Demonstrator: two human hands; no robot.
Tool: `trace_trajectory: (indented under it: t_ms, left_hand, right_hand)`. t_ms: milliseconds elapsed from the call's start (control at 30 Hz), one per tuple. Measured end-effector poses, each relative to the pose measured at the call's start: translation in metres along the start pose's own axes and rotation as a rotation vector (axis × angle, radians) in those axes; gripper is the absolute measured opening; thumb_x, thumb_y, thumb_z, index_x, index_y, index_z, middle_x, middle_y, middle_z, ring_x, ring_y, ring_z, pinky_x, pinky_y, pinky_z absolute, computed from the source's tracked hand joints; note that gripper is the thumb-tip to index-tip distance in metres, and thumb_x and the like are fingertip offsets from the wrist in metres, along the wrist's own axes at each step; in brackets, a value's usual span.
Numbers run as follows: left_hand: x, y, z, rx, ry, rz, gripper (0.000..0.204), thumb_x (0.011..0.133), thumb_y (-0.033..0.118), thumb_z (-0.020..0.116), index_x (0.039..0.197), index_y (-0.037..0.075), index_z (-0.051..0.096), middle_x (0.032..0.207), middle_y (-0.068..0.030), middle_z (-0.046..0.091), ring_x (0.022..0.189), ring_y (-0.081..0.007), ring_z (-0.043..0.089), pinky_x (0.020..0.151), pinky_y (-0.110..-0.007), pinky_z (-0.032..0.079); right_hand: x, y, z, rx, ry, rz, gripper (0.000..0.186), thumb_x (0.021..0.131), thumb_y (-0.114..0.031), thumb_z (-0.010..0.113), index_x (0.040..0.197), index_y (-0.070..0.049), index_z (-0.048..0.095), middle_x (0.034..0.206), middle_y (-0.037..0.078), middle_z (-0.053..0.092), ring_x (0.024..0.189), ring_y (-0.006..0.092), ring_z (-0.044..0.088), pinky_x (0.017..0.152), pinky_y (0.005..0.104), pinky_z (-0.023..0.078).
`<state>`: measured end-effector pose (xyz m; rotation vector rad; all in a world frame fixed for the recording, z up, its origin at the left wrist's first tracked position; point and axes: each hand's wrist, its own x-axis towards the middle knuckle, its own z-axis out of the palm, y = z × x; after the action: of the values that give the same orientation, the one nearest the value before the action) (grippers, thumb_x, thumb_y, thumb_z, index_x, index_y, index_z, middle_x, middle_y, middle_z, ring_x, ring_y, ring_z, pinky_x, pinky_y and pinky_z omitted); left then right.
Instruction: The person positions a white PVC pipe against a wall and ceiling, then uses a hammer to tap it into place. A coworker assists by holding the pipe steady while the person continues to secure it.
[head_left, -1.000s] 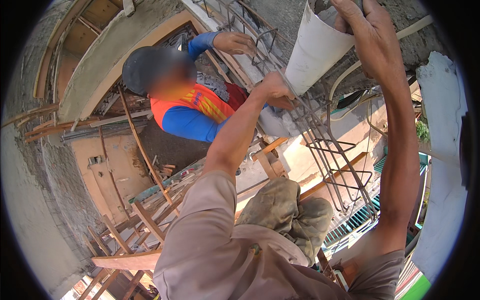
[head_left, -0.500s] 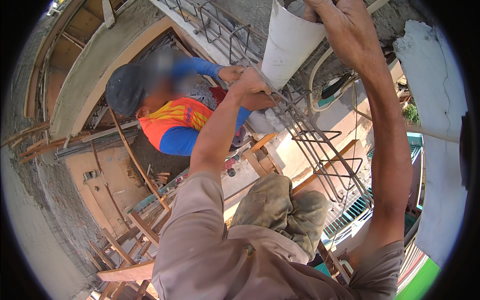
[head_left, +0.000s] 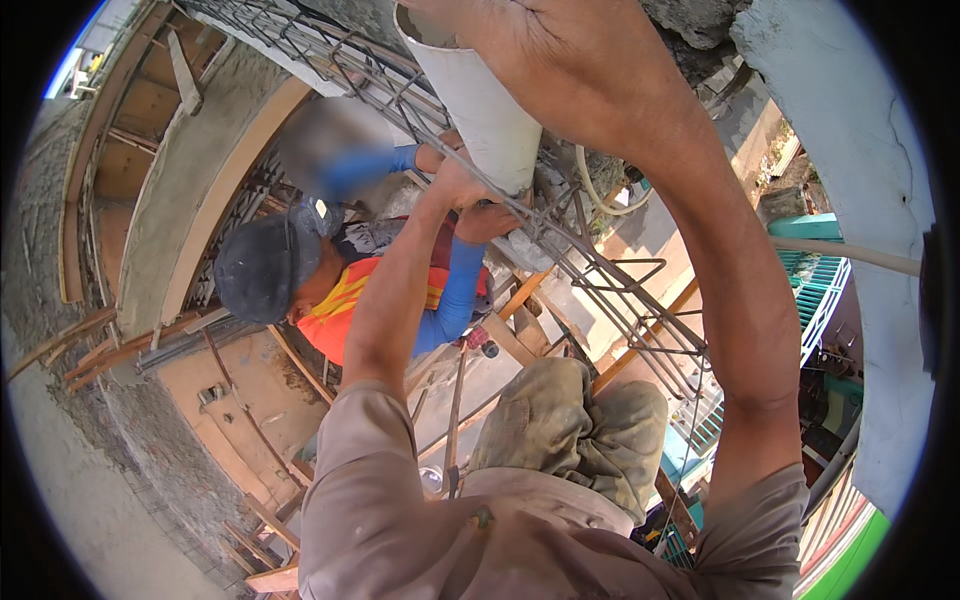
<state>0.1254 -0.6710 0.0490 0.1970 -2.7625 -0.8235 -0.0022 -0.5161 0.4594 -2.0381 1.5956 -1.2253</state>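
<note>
A wide white plastic pipe point(head_left: 478, 115) stands tilted against a long rebar cage point(head_left: 610, 275) of thin bars and bent stirrups. My left hand point(head_left: 462, 183) is closed on the cage's bars, just left of the pipe's lower end. Over the pipe's upper mouth reaches my right hand point(head_left: 500, 30); its fingers are cut off by the top edge, so their grip is hidden. A co-worker's hand point(head_left: 487, 222) is at the bars just below my left hand, and that person's other hand point(head_left: 437, 155) is just beyond it.
The co-worker in a dark cap point(head_left: 262, 265) and orange vest leans in from the left. A pale cable point(head_left: 605, 208) loops right of the pipe. A cracked white wall point(head_left: 850, 150) rises at the right. Wooden planks point(head_left: 270, 520) and a teal grille point(head_left: 815, 280) lie below.
My view has shifted, and the pipe and cage appear farther left. My right hand has come farther left over the pipe's mouth. The co-worker's head has bent down. My left hand keeps its hold.
</note>
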Motion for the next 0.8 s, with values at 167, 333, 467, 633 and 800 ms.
trace_trajectory:
  t_ms: [167,333,467,633,800]
  left_hand:
    - [0.007,0.038,-0.032,0.042,0.039,-0.063,0.055,0.080,0.026,0.075,0.131,0.008,0.067,0.138,-0.0160,0.063,0.132,-0.0397,0.053,0.113,-0.047,0.041]
    - [0.009,0.076,-0.030,-0.088,0.355,-0.310,0.065,0.074,0.030,0.079,0.133,0.007,0.064,0.134,-0.0198,0.064,0.129,-0.0410,0.056,0.108,-0.049,0.044]
    - [0.010,0.090,-0.025,-0.090,0.447,-0.500,0.073,0.069,0.031,0.082,0.134,0.005,0.062,0.131,-0.0224,0.065,0.124,-0.0417,0.059,0.104,-0.048,0.048]
    - [0.014,0.094,-0.031,-0.107,0.398,-0.461,0.052,0.068,0.026,0.077,0.117,0.009,0.072,0.114,-0.0146,0.075,0.111,-0.0364,0.069,0.097,-0.045,0.054]
    - [0.018,0.097,-0.038,-0.135,0.333,-0.514,0.058,0.070,0.030,0.080,0.123,0.008,0.069,0.121,-0.0152,0.072,0.117,-0.0354,0.066,0.098,-0.045,0.052]
  right_hand:
    - [0.025,0.004,-0.006,-0.011,-0.045,0.010,0.043,0.103,-0.035,0.054,0.106,0.008,0.050,0.087,0.036,0.066,0.084,0.0525,0.067,0.075,0.0566,0.050]
    - [0.046,-0.003,0.000,-0.111,-0.007,0.019,0.045,0.102,-0.035,0.055,0.109,0.009,0.051,0.085,0.036,0.066,0.084,0.0539,0.067,0.077,0.0581,0.051]
    - [0.030,-0.008,-0.011,-0.105,-0.010,-0.013,0.044,0.102,-0.033,0.054,0.110,0.011,0.051,0.084,0.035,0.067,0.082,0.0542,0.067,0.078,0.0585,0.052]
    - [0.029,-0.003,-0.020,-0.005,-0.083,-0.005,0.043,0.102,-0.030,0.054,0.111,0.012,0.052,0.084,0.035,0.067,0.081,0.0544,0.067,0.077,0.0580,0.053]
    - [0.036,0.009,-0.008,-0.021,0.011,-0.097,0.043,0.101,-0.030,0.056,0.113,0.010,0.050,0.080,0.033,0.066,0.077,0.0533,0.067,0.072,0.0576,0.053]
